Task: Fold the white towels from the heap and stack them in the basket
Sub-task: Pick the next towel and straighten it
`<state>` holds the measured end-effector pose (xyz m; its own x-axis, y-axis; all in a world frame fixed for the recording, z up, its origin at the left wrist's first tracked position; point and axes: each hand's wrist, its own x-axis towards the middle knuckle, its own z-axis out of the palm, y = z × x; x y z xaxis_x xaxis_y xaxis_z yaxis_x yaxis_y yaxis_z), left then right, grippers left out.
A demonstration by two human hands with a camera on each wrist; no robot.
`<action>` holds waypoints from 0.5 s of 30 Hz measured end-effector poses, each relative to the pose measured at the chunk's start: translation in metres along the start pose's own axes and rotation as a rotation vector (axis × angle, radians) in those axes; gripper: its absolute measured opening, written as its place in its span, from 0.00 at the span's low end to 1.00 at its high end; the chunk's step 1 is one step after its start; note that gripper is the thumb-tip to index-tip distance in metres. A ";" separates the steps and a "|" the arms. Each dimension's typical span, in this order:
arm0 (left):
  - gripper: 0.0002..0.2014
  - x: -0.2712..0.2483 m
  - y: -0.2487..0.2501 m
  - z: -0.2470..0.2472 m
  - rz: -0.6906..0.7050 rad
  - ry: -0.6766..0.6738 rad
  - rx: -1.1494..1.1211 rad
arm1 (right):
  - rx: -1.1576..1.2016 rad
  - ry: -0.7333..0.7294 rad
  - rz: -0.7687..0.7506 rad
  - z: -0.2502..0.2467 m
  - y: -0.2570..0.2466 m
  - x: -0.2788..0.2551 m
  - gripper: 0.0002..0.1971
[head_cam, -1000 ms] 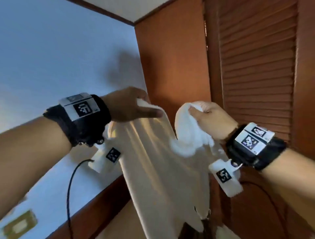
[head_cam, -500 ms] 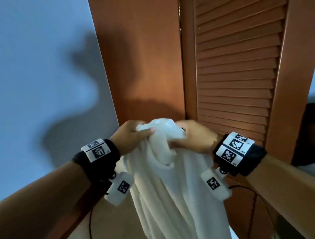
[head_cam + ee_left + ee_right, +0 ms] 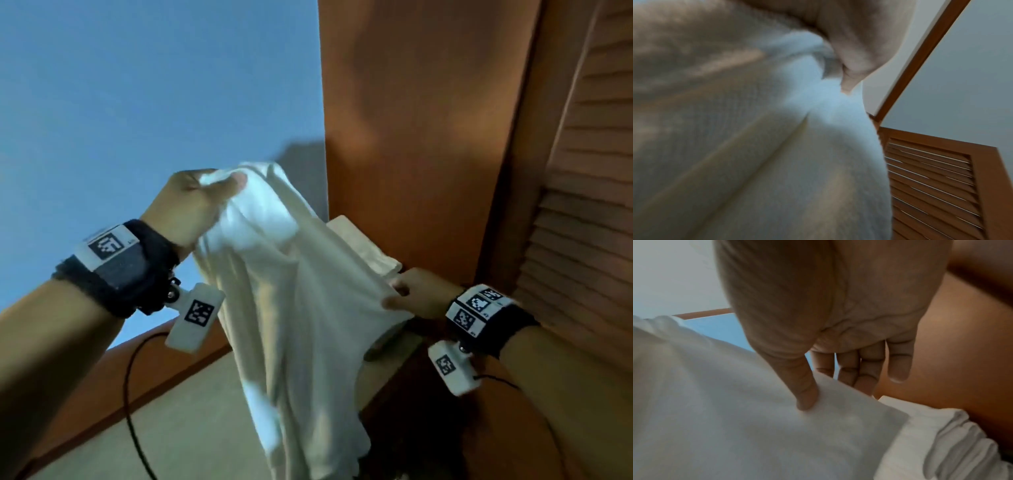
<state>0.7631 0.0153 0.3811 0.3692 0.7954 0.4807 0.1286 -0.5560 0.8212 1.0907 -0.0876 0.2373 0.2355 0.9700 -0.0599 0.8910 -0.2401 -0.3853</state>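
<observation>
A white towel (image 3: 291,308) hangs in the air in front of me, draped in long folds. My left hand (image 3: 222,181) grips a bunched top corner of it, held high. Lower and to the right, my right hand (image 3: 399,296) pinches the towel's side edge. In the right wrist view the thumb (image 3: 806,399) presses on the towel (image 3: 735,418) with the fingers behind the cloth. The left wrist view is filled by the towel (image 3: 777,146), with my thumb (image 3: 851,69) curled over its top. No basket can be made out.
A pile of folded white cloth (image 3: 363,246) lies behind the towel against an orange-brown wooden panel (image 3: 411,137). A louvred door (image 3: 582,222) stands at the right and a blue-lit wall (image 3: 137,102) at the left. A black cable (image 3: 128,394) hangs from my left wrist.
My hands were together at the towel's top; now my right hand has dropped down and to the right along its edge while my left stays high. The head view has swung left.
</observation>
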 end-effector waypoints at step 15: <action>0.40 -0.185 0.040 -0.013 -0.179 0.012 0.551 | 0.521 0.184 -1.061 -0.001 -0.183 -0.069 0.15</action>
<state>0.6883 -0.1507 0.3286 0.2873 0.8897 0.3550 0.6497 -0.4533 0.6102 0.9117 -0.1110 0.3125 -0.4327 0.6452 0.6297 0.4200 0.7623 -0.4924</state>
